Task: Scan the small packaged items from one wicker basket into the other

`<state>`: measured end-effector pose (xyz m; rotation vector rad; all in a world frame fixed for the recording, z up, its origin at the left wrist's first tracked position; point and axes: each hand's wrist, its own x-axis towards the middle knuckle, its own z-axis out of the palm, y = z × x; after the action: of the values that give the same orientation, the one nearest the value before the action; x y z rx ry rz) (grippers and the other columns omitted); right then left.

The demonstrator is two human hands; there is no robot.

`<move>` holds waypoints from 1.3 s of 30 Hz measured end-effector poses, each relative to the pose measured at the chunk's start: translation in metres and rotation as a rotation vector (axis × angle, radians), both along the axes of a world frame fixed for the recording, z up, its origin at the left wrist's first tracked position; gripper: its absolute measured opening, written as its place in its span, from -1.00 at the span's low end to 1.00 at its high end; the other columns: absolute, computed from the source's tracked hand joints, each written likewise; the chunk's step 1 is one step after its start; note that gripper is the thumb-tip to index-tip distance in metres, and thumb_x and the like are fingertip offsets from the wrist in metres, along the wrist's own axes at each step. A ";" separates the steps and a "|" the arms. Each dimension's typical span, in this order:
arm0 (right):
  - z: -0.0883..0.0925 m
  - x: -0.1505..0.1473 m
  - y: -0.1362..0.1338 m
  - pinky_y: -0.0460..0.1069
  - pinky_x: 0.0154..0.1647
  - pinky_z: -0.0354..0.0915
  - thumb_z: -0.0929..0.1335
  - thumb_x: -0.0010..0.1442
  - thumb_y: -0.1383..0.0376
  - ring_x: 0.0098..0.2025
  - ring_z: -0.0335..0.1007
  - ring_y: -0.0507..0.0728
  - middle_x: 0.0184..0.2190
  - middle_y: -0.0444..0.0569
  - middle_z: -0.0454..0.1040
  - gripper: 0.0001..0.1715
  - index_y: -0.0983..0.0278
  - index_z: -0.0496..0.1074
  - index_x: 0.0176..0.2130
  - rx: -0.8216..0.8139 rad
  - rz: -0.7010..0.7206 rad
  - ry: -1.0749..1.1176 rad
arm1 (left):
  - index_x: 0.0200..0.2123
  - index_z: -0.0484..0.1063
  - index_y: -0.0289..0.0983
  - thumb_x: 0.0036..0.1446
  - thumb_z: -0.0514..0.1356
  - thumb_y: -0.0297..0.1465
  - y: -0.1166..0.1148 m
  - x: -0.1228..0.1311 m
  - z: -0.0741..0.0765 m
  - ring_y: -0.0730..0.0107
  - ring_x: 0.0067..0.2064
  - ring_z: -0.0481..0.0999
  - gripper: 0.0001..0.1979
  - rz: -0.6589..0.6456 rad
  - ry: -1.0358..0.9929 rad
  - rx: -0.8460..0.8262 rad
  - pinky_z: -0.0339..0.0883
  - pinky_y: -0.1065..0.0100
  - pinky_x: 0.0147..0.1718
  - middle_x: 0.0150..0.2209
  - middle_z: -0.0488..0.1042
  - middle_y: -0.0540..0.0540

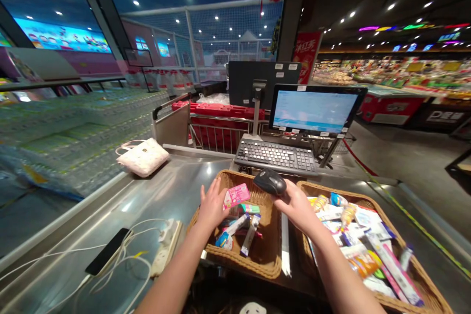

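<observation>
My right hand (295, 204) is wrapped round a black handheld barcode scanner (270, 181), its head pointing left over a wicker basket (270, 262). My left hand (213, 206) is at that basket's left side, with a flat pink packet (236, 196) at its thumb side, seemingly pinched there; the grip is partly hidden. Below the packet, a few small wrapped items lie in the basket, among them a slim white-and-purple pack (250, 235) and one with a blue end (224, 240). To the right, a second wicker basket (371, 198) is filled with several colourful packets and wrapped sweets.
Behind the baskets stand a keyboard (275, 154) and a lit monitor (316, 110). A white handbag (143, 157) rests on the metal counter (191, 176). At left lie a phone (109, 251), tangled white cables and a power strip (167, 248). Shopping carts stand behind.
</observation>
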<state>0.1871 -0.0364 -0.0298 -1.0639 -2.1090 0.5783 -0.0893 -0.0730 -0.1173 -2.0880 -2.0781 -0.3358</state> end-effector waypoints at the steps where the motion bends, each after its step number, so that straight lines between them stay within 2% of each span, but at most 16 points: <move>1: -0.001 -0.001 0.000 0.13 0.02 0.31 0.32 0.12 0.28 0.00 0.40 0.24 -0.06 0.06 0.48 -0.70 0.25 0.44 -0.12 -0.007 0.006 0.001 | 0.06 0.38 -0.19 0.00 0.29 -0.27 -0.001 0.000 -0.001 -0.05 0.39 -0.03 -0.49 0.004 -0.002 -0.013 -0.22 -0.30 0.25 0.37 0.02 -0.30; 9: -0.006 -0.010 0.002 0.13 0.01 0.31 0.33 0.11 0.29 -0.04 0.40 0.23 -0.10 0.05 0.51 -0.74 0.26 0.47 -0.16 -0.043 0.039 -0.013 | -0.08 0.47 -0.24 -0.07 0.29 -0.29 -0.006 -0.004 -0.008 -0.03 0.40 -0.07 -0.58 -0.007 -0.007 -0.181 -0.23 -0.22 0.28 0.37 0.01 -0.31; 13: -0.011 -0.014 0.000 0.12 0.00 0.30 0.34 0.11 0.32 -0.06 0.41 0.23 -0.12 0.03 0.52 -0.76 0.26 0.49 -0.19 -0.069 0.080 -0.006 | -0.08 0.49 -0.26 -0.07 0.27 -0.32 -0.008 -0.006 -0.015 -0.04 0.39 -0.03 -0.58 -0.029 0.001 -0.200 -0.21 -0.17 0.29 0.35 0.09 -0.32; 17: -0.014 -0.017 -0.001 0.08 -0.10 0.33 0.34 0.11 0.32 -0.15 0.43 0.20 -0.22 0.00 0.52 -0.82 0.27 0.50 -0.25 -0.099 0.115 -0.021 | -0.09 0.51 -0.30 -0.13 0.31 -0.33 -0.008 -0.007 -0.024 -0.08 0.38 0.00 -0.55 -0.045 0.030 -0.212 -0.23 -0.13 0.31 0.31 0.16 -0.36; 21: -0.013 -0.016 -0.004 0.05 -0.14 0.32 0.33 0.12 0.34 -0.20 0.43 0.17 -0.27 -0.02 0.51 -0.83 0.26 0.50 -0.24 -0.097 0.120 -0.005 | -0.02 0.48 -0.32 -0.16 0.35 -0.27 -0.007 -0.006 -0.026 -0.10 0.38 0.00 -0.44 -0.030 0.044 -0.247 -0.23 -0.15 0.30 0.32 0.13 -0.38; 24: -0.013 -0.012 -0.007 0.07 -0.11 0.31 0.34 0.11 0.34 -0.17 0.42 0.18 -0.23 -0.02 0.51 -0.81 0.26 0.48 -0.22 -0.099 0.081 0.016 | 0.06 0.42 -0.30 -0.07 0.32 -0.18 -0.004 0.001 -0.022 -0.10 0.38 -0.01 -0.40 -0.018 0.031 -0.229 -0.20 -0.21 0.27 0.33 0.10 -0.38; 27: -0.014 -0.004 -0.012 0.08 -0.09 0.31 0.34 0.10 0.34 -0.15 0.41 0.19 -0.22 -0.03 0.51 -0.82 0.26 0.46 -0.23 -0.098 0.029 0.041 | 0.07 0.41 -0.27 0.04 0.26 -0.15 0.001 0.014 -0.016 -0.07 0.38 -0.01 -0.46 -0.048 -0.003 -0.188 -0.20 -0.24 0.27 0.34 0.11 -0.34; 31: -0.010 0.014 -0.018 0.07 -0.14 0.32 0.33 0.10 0.34 -0.20 0.40 0.18 -0.25 -0.03 0.50 -0.85 0.26 0.45 -0.26 -0.086 -0.046 0.072 | 0.08 0.40 -0.23 0.09 0.23 -0.16 0.015 0.042 -0.005 -0.02 0.39 -0.01 -0.50 -0.143 -0.064 -0.148 -0.21 -0.22 0.29 0.34 0.12 -0.27; 36: 0.000 0.052 -0.024 0.09 -0.11 0.33 0.33 0.12 0.30 -0.16 0.42 0.21 -0.22 -0.01 0.52 -0.81 0.23 0.46 -0.21 -0.042 -0.159 0.116 | 0.07 0.41 -0.18 0.10 0.24 -0.17 0.037 0.096 0.013 0.02 0.39 -0.02 -0.53 -0.314 -0.142 -0.151 -0.18 -0.22 0.29 0.34 0.13 -0.22; 39: 0.005 0.081 -0.028 0.08 -0.15 0.34 0.33 0.12 0.25 -0.19 0.42 0.21 -0.26 0.01 0.52 -0.83 0.24 0.47 -0.26 0.017 -0.272 0.107 | 0.01 0.45 -0.18 0.10 0.25 -0.18 0.050 0.135 0.021 0.01 0.39 -0.02 -0.58 -0.441 -0.161 -0.135 -0.17 -0.24 0.28 0.34 0.14 -0.20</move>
<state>0.2680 -0.0642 -0.0249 -1.2556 -1.8346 0.4726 0.0461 -0.0225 -0.0963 -2.6790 -1.7390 -0.4454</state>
